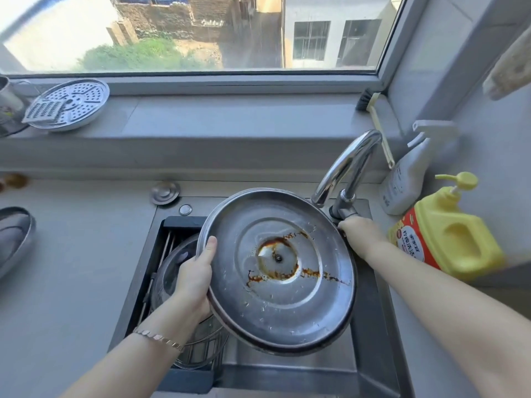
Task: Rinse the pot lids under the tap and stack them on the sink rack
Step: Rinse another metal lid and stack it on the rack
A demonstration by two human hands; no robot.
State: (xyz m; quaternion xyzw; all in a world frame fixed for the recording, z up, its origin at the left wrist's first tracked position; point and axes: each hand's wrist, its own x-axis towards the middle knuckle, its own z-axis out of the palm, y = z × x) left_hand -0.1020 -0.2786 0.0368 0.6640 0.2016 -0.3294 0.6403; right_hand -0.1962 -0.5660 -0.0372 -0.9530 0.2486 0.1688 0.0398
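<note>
My left hand (195, 278) grips the left rim of a large steel pot lid (287, 311), thumb over the edge. The lid is tilted over the sink with its underside facing me and brown stains around its centre. My right hand (357, 229) reaches to the base of the chrome tap (347, 165), behind the lid's right edge; its fingers are hidden. No water is visible at the spout. A glass lid (175, 271) lies on the wire sink rack (163, 254) at the left of the sink, below my left hand.
A yellow detergent jug (451, 234) and a white spray bottle (408, 173) stand right of the tap. A perforated steamer plate (71, 106) rests on the windowsill, a brush (376, 122) leans in the corner. A metal dish (14, 237) sits on the left counter.
</note>
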